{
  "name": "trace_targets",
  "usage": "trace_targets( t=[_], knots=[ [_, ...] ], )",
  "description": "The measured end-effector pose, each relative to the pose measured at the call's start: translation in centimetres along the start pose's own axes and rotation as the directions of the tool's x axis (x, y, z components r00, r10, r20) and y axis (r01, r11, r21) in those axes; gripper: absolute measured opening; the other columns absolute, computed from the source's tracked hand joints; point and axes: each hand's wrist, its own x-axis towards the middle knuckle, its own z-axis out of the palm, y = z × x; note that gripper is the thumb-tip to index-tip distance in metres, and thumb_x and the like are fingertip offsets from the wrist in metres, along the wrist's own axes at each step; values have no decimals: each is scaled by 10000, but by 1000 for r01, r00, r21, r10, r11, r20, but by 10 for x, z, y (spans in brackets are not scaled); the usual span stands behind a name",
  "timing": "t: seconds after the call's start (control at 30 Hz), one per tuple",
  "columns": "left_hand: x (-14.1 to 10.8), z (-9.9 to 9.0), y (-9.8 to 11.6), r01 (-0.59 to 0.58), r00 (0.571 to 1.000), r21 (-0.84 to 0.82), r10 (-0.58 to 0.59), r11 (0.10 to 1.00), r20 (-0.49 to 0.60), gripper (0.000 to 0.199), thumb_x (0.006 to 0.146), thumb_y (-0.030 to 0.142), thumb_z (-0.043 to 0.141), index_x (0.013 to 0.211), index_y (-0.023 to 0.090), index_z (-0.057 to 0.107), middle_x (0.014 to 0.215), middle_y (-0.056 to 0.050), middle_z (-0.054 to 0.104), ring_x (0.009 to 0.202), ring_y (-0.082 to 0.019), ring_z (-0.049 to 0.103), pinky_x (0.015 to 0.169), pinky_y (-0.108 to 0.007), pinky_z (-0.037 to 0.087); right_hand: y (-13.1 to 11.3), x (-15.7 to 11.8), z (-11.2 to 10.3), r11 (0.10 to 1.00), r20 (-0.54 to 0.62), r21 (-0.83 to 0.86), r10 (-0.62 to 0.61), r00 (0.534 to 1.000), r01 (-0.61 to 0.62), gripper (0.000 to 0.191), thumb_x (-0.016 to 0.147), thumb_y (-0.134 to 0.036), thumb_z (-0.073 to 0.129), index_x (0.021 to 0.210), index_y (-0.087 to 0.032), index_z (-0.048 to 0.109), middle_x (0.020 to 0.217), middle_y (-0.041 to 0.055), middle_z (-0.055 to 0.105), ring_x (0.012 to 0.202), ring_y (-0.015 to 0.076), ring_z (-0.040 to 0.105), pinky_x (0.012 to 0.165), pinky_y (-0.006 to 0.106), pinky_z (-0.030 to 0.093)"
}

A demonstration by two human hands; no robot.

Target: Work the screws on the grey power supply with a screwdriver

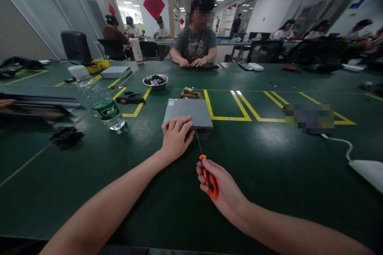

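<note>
Your right hand [221, 185], low centre, grips an orange-and-black screwdriver [210, 181]; your left fingers [179, 125] press the grey metal box [190, 112].

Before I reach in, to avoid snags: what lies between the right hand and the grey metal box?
Head view: the metal shaft of the orange-and-black screwdriver, reaching toward the box.

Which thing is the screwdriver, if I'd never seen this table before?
On the big green table, find the grey box under the person's left hand. Just in front of it, the right hand grips the screwdriver, its thin shaft pointing up to the box's near edge. Its bright orange and black handle sets it apart from the plain grey box.
</note>
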Motion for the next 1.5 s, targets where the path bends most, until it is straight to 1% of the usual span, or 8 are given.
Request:
trace_targets(
  t=[0.17, 0.37, 0.63, 0.8, 0.93, 1.1, 1.33, 1.5],
  knots=[
    [0, 0, 0, 6, 1000, -7, -5, 1000, 4, 186, 839, 257, 523, 1022, 233, 518, 1173, -33, 586, 1079, -214, 497, 855, -408, 269, -1, 0, 0, 996, -1, 7, 88, 996, -88, 279, 856, -367, 466, 892, -131, 611, 672, 12, 521, 541, 72, 451, 457, 181, 344],
    [0, 0, 0, 7, 1000, -17, -7, 1000, 11, 186, 836, 259, 523, 1021, 235, 518, 1174, -34, 583, 1080, -215, 495, 855, -408, 266, 1, 0, -1, 1000, 12, 24, 14, 1000, -15, 132, 748, -271, 636, 786, -168, 564, 714, -12, 534, 549, 59, 455, 444, 164, 308],
    [0, 0, 0, 13, 1000, -29, -12, 999, 13, 178, 842, 250, 514, 1019, 238, 516, 1175, -27, 584, 1085, -208, 492, 863, -407, 263, 0, 1, 0, 996, -4, -11, 93, 996, -93, 279, 868, -350, 442, 878, -125, 607, 657, 8, 525, 543, 80, 475, 495, 201, 376],
    [0, 1, 0, 20, 1000, -23, -20, 1000, 10, 167, 841, 253, 517, 1008, 240, 514, 1171, -22, 585, 1079, -208, 495, 854, -406, 269, 0, 1, 0, 999, -15, -9, 41, 999, -41, 132, 764, -286, 611, 802, -169, 565, 666, -13, 533, 516, 61, 442, 433, 171, 292],
    [-1, 1, 1, 30, 999, -28, -29, 999, 16, 163, 838, 256, 522, 1001, 242, 514, 1168, -21, 585, 1078, -209, 495, 854, -409, 269, 1, 0, 1, 999, 4, -12, 43, 999, -43, 109, 766, -265, 607, 767, -168, 558, 677, -12, 540, 533, 69, 459, 471, 185, 333],
    [-1, 1, 1, 36, 999, -28, -35, 999, 6, 173, 830, 259, 534, 1002, 241, 515, 1165, -23, 585, 1072, -210, 495, 855, -409, 268, 0, 1, 2, 996, 24, -24, 82, 996, -82, 263, 856, -343, 464, 818, -129, 611, 657, 11, 526, 549, 91, 474, 514, 219, 370],
    [0, -1, 3, 38, 999, -26, -38, 999, 11, 160, 829, 256, 532, 987, 239, 517, 1157, -22, 586, 1069, -212, 492, 859, -409, 267, -2, 2, 2, 990, 15, 19, 139, 990, -139, 298, 880, -324, 411, 824, -115, 615, 614, 4, 506, 501, 72, 430, 486, 198, 323],
    [0, 0, 2, 40, 999, -26, -40, 999, 16, 155, 827, 258, 528, 982, 244, 521, 1156, -27, 584, 1064, -219, 493, 851, -411, 267, 1, 2, -1, 991, 44, 49, 121, 992, -123, 274, 844, -360, 466, 761, -129, 587, 586, -10, 481, 471, 60, 399, 446, 182, 282]
  ],
)
